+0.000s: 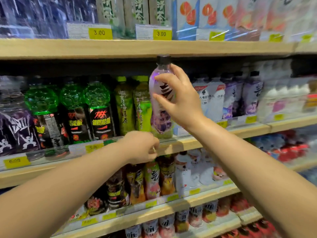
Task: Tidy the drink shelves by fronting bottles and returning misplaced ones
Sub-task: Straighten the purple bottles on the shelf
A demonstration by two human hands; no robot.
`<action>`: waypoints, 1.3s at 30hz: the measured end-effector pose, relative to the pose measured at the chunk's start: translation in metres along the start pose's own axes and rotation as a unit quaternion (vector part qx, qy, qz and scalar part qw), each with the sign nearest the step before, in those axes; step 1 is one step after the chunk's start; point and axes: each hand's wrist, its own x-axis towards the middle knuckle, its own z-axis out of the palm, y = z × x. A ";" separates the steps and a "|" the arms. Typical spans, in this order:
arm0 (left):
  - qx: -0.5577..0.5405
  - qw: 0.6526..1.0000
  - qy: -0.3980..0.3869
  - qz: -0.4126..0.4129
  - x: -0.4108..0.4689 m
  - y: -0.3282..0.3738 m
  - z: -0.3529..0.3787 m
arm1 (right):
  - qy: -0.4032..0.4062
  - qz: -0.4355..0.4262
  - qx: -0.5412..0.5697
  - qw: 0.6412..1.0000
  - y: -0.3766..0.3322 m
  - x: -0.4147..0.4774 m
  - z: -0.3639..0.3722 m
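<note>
My right hand (178, 102) grips a purple-label bottle (160, 117) with a black cap by its upper half. The bottle stands upright at the front edge of the middle shelf (197, 143), in front of the green tea bottles (124, 107). More purple-label bottles (252, 95) stand further right on the same shelf. My left hand (141, 146) is blurred and lower, at the shelf's front edge. Its fingers curl down over the top of a pink-label bottle (152, 181) on the shelf below.
Green-topped energy drink bottles (97, 110) fill the middle shelf's left side and white-label bottles (211, 100) stand right of my hand. The upper shelf (120, 47) holds cartons behind yellow price tags (100, 33). Lower shelves carry several mixed bottles.
</note>
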 end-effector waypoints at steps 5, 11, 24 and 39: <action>-0.005 1.000 0.006 0.021 0.052 0.052 -0.006 | 0.000 0.021 -0.043 0.999 0.052 -0.017 -0.058; -0.029 0.999 0.017 0.007 0.125 0.113 -0.010 | -0.031 0.033 -0.081 0.996 0.119 -0.036 -0.126; 0.046 0.989 -0.047 -0.133 0.219 0.181 -0.010 | -0.027 0.044 -0.039 0.998 0.236 -0.037 -0.219; 0.019 0.987 -0.054 -0.152 0.220 0.179 -0.005 | -0.017 0.130 -0.021 0.991 0.307 -0.016 -0.159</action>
